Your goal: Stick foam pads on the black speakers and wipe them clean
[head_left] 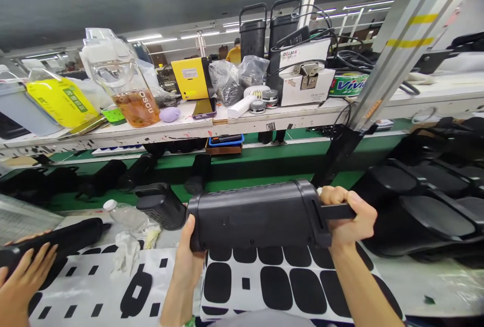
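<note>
I hold a long black plastic housing (pixel 257 213) lying sideways above the bench. My left hand (pixel 188 259) grips its left end from below, thumb up against the side. My right hand (pixel 350 216) is closed around the flat black handle bar (pixel 336 211) that sticks out of its right end. Under the housing lies a white sheet of black die-cut pads (pixel 264 281).
Another person's hand (pixel 22 276) rests on a black part (pixel 64 238) at the left. A black vented piece (pixel 161 205) and a plastic bottle (pixel 124 213) lie behind. Stacked black parts (pixel 427 206) fill the right. The cluttered shelf (pixel 242 120) carries boxes, jugs and bags.
</note>
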`<state>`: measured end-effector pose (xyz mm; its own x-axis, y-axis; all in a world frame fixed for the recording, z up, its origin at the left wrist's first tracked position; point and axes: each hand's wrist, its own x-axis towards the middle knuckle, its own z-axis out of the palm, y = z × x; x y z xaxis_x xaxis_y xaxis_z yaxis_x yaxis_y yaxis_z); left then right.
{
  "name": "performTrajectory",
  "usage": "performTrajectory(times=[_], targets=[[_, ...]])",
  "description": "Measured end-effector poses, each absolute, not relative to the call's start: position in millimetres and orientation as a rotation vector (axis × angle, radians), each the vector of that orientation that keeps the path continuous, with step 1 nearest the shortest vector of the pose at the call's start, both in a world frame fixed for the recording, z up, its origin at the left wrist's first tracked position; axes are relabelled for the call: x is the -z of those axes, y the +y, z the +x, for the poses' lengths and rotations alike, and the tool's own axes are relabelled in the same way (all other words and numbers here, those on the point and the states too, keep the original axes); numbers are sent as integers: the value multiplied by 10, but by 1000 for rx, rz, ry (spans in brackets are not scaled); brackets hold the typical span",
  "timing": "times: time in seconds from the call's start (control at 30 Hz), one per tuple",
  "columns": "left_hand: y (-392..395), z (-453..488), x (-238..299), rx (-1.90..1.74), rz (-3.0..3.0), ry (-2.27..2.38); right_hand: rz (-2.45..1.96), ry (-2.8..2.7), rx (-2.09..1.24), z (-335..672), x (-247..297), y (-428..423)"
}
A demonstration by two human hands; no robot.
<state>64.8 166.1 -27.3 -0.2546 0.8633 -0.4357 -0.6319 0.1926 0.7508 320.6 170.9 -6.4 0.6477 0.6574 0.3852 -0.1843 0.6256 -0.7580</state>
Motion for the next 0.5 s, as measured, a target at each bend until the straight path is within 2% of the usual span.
performTrajectory(times=[0.17,0.37,0.5], targets=[[1608,649,445,-1673,363,1082,-758,-664,-561,3186,24,1717],[1513,615,378,-1878,1194,901,-922,-406,-1380,3307,309,1824],[1501,636,367,-1790,1230,845,-798,-343,-1308,3311,356,1792]])
